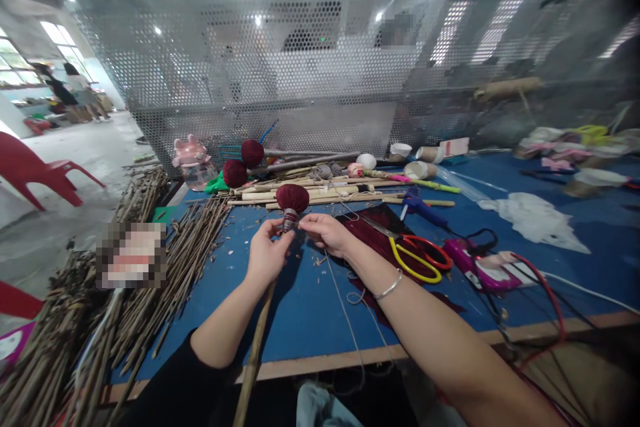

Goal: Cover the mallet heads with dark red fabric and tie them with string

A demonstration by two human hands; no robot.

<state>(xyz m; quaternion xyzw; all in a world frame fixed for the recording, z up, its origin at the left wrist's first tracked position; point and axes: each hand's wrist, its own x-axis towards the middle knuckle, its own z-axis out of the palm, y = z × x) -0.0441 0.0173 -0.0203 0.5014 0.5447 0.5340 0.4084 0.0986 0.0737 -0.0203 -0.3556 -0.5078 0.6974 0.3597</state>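
A wooden stick [257, 347] topped with a dark red cloth-covered ball [293, 199] leans up from the table's front edge. My left hand [267, 252] is closed around the stick just under the ball, where grey thread wraps the gathered cloth neck [289, 219]. Beside that neck, the fingers of my right hand [325, 233] pinch together on a thin thread. Loose thread [336, 287] trails from near this hand down over the table edge. Under my right forearm lies dark red cloth [367, 237], with yellow-and-orange-handled scissors [417, 257] on it.
Bundles of thin sticks [170, 280] cover the left side. Two more red balls [234, 173] and pale sticks [310, 195] lie behind. A blue glue gun [425, 209], purple power strip [493, 270], cables and white plastic [535, 220] sit right. A perforated metal screen [260, 73] stands across the back.
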